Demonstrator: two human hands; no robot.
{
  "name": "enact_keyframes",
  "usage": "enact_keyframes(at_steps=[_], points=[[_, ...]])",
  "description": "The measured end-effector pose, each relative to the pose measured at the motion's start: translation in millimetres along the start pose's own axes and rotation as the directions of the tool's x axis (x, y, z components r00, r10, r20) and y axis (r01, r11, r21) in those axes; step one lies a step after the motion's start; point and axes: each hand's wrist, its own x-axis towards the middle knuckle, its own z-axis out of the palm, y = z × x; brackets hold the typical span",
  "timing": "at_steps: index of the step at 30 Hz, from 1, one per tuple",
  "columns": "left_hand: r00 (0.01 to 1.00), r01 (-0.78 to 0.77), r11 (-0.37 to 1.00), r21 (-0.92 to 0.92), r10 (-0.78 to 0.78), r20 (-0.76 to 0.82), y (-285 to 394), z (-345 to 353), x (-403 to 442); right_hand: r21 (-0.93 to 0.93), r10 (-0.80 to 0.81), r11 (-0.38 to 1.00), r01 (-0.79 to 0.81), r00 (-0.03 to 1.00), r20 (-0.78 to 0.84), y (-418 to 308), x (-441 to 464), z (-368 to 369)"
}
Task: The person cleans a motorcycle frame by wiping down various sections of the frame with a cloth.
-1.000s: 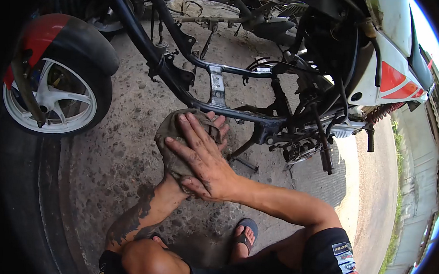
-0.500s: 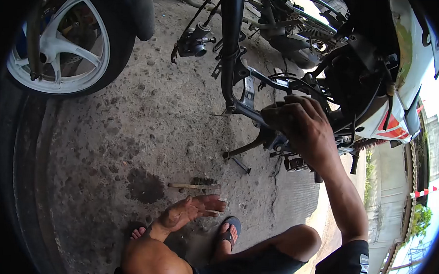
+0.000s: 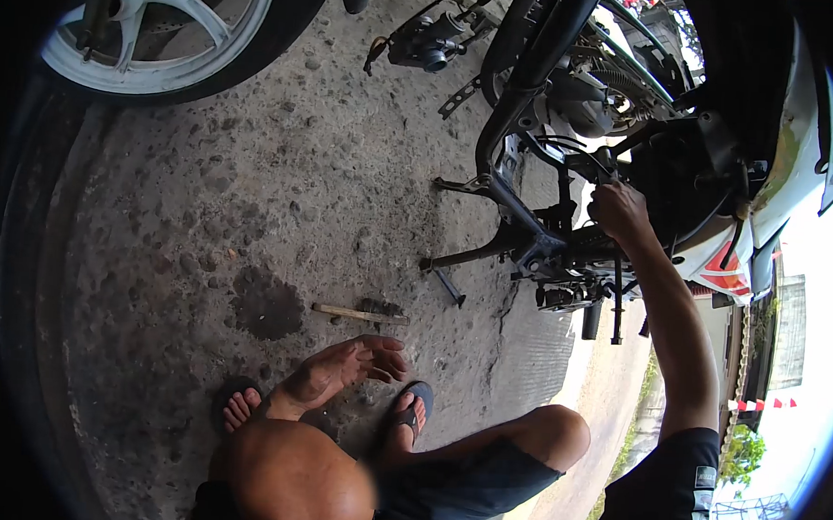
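While the bare right grip (image 3: 620, 211) is reaching in beside a stripped motorcycle frame of black metal tubes (image 3: 538, 65), which is standing mostly left of it, whether its fingers are clamping anything cannot be told. The bare left grip (image 3: 342, 370) is hanging unclosed, fingers loosely bent; a wooden-handled, dark-bristled brush (image 3: 358, 314) is lying just beyond it on rough grey concrete (image 3: 176, 231).

I take this for an outdoor motorcycle repair spot: through the head camera I see a bare motorcycle frame (image 3: 538, 65) with exposed cables, a carburettor (image 3: 435, 47) hanging loose, and a white spoked wheel (image 3: 169, 80) from another machine close by. The rough concrete floor (image 3: 178, 189) carries a dark stain (image 3: 268, 305) and a wooden-handled brush (image 3: 354, 314). Sunlit pavement (image 3: 554, 508) borders it; beyond, the glare leaves me unsure, perhaps a roadside.
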Motion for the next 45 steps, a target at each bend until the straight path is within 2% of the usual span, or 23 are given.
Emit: enact_keyframes(at_steps=[2, 4, 6, 7, 8, 10, 11, 12, 14, 15, 18, 22, 24, 26, 29, 32, 35, 36, 40, 41, 42, 44, 45], points=[[0.998, -0.035, 0.999, -0.016, 0.034, -0.056, 0.0, -7.7, -7.8, 0.071, 0.089, 0.992, -0.105, 0.977, 0.192, -1.7, 7.5, -27.9], [0.993, -0.053, 0.998, -0.031, 0.050, -0.110, 1.1, -16.5, -10.7, 0.484, -0.005, 0.865, -0.130, 0.964, 0.267, 23.1, 26.0, -45.0], [0.986, -0.056, 0.997, -0.055, 0.047, -0.160, -0.3, -23.6, -8.4, 0.689, 0.202, 0.699, -0.191, 0.977, 0.066, 26.0, 35.7, -71.2], [0.985, -0.061, 0.994, -0.091, 0.045, -0.168, -1.2, -24.6, -5.1, 0.382, 0.253, 0.911, -0.157, 0.944, -0.213, 23.2, 33.2, -76.7], [0.985, -0.063, 0.994, -0.091, 0.047, -0.163, -1.2, -25.8, -0.2, 0.379, 0.254, 0.912, -0.159, 0.943, -0.216, 28.2, 42.0, -59.2], [0.983, -0.050, 0.996, -0.069, 0.037, -0.181, -3.6, -25.6, 2.9, 0.022, 0.058, 0.998, -0.053, 0.911, -0.408, 33.3, 61.7, -5.5], [0.981, -0.060, 0.996, -0.063, 0.047, -0.190, -2.0, -25.3, 5.5, -0.069, 0.076, 0.993, -0.101, 0.952, -0.296, 24.3, 64.3, -1.0], [0.981, -0.055, 0.998, -0.029, 0.048, -0.187, 1.4, -24.6, 5.4, -0.054, 0.076, 0.994, -0.096, 0.952, -0.298, 21.5, 69.3, 0.0], [0.975, -0.056, 0.998, -0.037, 0.046, -0.219, -6.1, -24.1, -2.3, -0.129, 0.016, 0.991, -0.037, 0.987, -0.162, 21.0, 75.1, -13.9], [0.973, -0.068, 0.996, -0.054, 0.055, -0.223, -6.3, -26.9, -3.3, -0.084, 0.025, 0.996, -0.029, 0.998, -0.049, 16.8, 71.6, -30.5], [0.964, -0.104, 0.992, -0.065, 0.085, -0.250, -7.5, -31.0, -6.5, -0.022, -0.020, 0.999, 0.024, 0.989, 0.148, 27.4, 75.0, -27.1], [0.962, -0.135, 0.987, -0.087, 0.110, -0.250, -0.6, -36.1, -1.5, -0.009, -0.010, 1.000, 0.010, 1.000, 0.010, 30.2, 83.2, -19.2], [0.961, -0.131, 0.987, -0.089, 0.105, -0.254, -1.7, -30.2, -3.4, -0.060, -0.025, 0.998, 0.012, 0.974, -0.225, 33.5, 92.9, 4.4], [0.953, -0.114, 0.993, -0.021, 0.103, -0.285, 2.6, -28.2, -4.8, -0.046, -0.010, 0.999, 0.002, 0.985, -0.171, 41.8, 103.1, 16.3], [0.940, -0.136, 0.990, -0.036, 0.117, -0.320, 4.5, -28.2, -13.5, 0.022, -0.014, 1.000, 0.012, 0.993, 0.120, 26.3, 80.1, -20.6], [0.937, -0.191, 0.979, -0.066, 0.162, -0.311, 8.1, -37.4, -9.3, -0.015, -0.060, 0.998, 0.063, 0.985, 0.163, 30.1, 93.5, -21.4], [0.923, -0.232, 0.972, -0.045, 0.206, -0.324, 5.3, -37.9, -9.0, -0.081, 0.002, 0.997, -0.005, 0.999, -0.040, 41.2, 122.9, 18.2], [0.924, -0.242, 0.970, -0.035, 0.219, -0.313, 7.5, -36.8, -11.7, -0.105, 0.028, 0.994, -0.023, 0.999, 0.047, 20.4, 113.5, -6.4], [0.913, -0.277, 0.958, -0.073, 0.238, -0.331, 12.9, -38.0, -25.6, -0.261, -0.133, 0.950, 0.173, 0.978, 0.163, 22.2, 102.7, 3.0], [0.897, -0.277, 0.960, -0.037, 0.245, -0.367, 14.0, -36.5, -26.8, -0.337, -0.096, 0.921, 0.197, 0.951, 0.294, 13.5, 109.1, -3.0], [0.897, -0.273, 0.961, -0.044, 0.237, -0.374, 13.6, -38.1, -29.5, -0.334, -0.101, 0.920, 0.205, 0.948, 0.303, 13.8, 112.1, 1.3], [0.862, -0.328, 0.944, -0.041, 0.281, -0.421, 7.5, -39.9, -33.5, -0.275, -0.167, 0.941, 0.196, 0.978, 0.126, 15.6, 117.4, 7.7], [0.865, -0.318, 0.946, -0.071, 0.258, -0.431, 8.5, -41.0, -33.2, -0.317, -0.185, 0.928, 0.194, 0.981, 0.059, 13.4, 114.7, 12.1]])
